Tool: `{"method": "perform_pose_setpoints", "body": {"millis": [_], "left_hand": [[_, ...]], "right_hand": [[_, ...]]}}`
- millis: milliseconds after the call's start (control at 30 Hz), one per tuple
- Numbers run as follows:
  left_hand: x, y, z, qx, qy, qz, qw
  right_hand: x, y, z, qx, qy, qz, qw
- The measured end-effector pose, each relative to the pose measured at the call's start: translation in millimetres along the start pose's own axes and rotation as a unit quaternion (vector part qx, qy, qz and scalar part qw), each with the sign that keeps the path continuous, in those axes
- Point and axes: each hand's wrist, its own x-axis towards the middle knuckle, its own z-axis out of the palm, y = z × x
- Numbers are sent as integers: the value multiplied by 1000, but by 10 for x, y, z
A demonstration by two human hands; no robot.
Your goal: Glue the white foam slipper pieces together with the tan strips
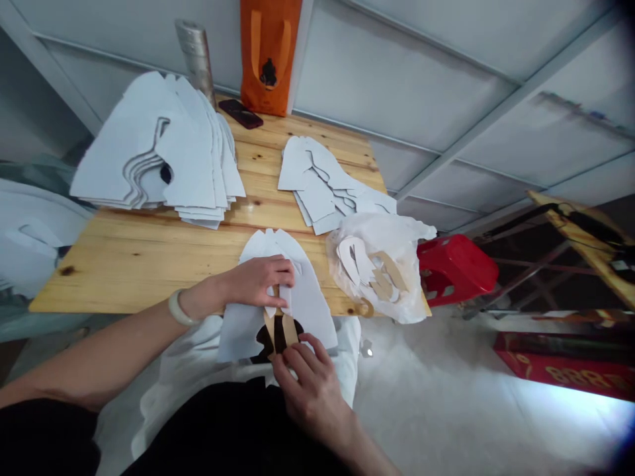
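Observation:
A white dome-shaped card cut-out (317, 324) lies at the table's front edge and overhangs above my lap. A dark gap opens at its lower middle. Tan strips (288, 328) with peeled-looking ends run across that gap. My left hand (260, 281) bends its fingers over the cut-out's middle, with thumb and fingertips at the white flaps above the strips. Lower down, my right hand (307, 380) has its fingertips pinched together at the bottom ends of the tan strips. The fingers partly hide those ends.
Stacked white cut-outs (193, 158) stand at the left, and more cut-outs (317, 192) lie at the back right. A plastic bag (411, 241) holds white and tan scraps. Behind are a phone (241, 114), a silvery cylinder (194, 56) and an orange bag (270, 86). A red stool (459, 264) stands right.

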Motion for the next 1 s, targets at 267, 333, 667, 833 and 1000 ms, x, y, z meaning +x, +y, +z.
{"method": "perform_pose_setpoints", "body": {"millis": [267,333,667,833,1000], "left_hand": [[98,112,-31,15,-39,-55,998],[129,138,-37,25,-49,-67,996],[130,191,-23,40,-55,-89,994],[114,192,24,59,-60,-95,992],[203,272,83,131,-67,-118,982]], "right_hand": [[43,-3,-3,9,-66,-64,996],[39,1,35,5,-83,-79,993],[-90,-158,8,-69,-204,39,976],[-71,-154,-277,-56,-162,50,984],[-62,-211,-291,-11,-220,15,975]]}}
